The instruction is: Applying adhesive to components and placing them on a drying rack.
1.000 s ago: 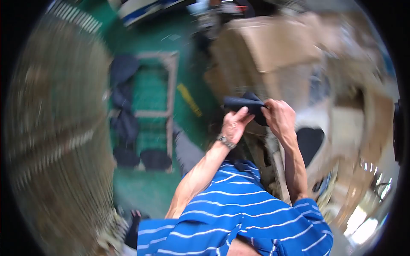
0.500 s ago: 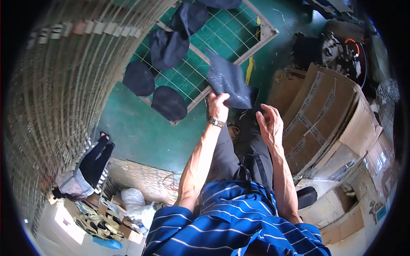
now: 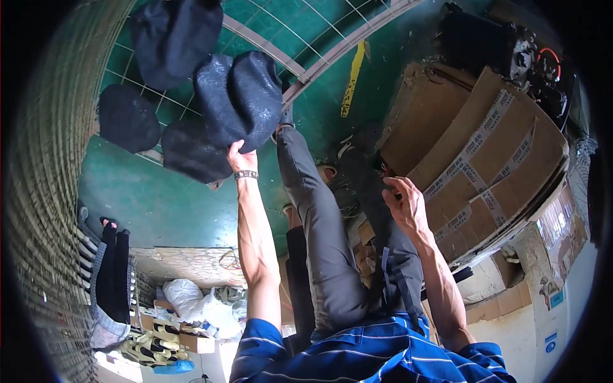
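Left hand (image 3: 242,155): thumb and fingers pinch the near edge of a black sheet piece (image 3: 237,96). The piece is curved and creased, with a glossy surface. It is positioned above the wire rack (image 3: 357,33), across the rack's right-hand edge, close to the near right corner. Contact between the held piece and the rack cannot be determined. A banded bracelet or watch (image 3: 246,173) is fitted at the left wrist.

Right hand (image 3: 407,204): fingers part-bent and spaced from the thumb; nothing is gripped. The hand is located in front of the left side of the flattened brown cardboard (image 3: 479,166), which carries strips of printed tape.

The rack consists of a flat grey frame with a thin wire grid and lies over the green floor (image 3: 153,204). Three further black pieces are located on it: a folded piece (image 3: 172,45) farther in from the near edge, a rounded piece (image 3: 128,118) toward the near left corner, and another rounded piece (image 3: 191,150) at the near right corner, partly covered in view by the held piece.

A yellow strip (image 3: 353,80) is on the floor, outside the rack's right-hand edge. A wire mesh structure (image 3: 45,210) occupies the left side.
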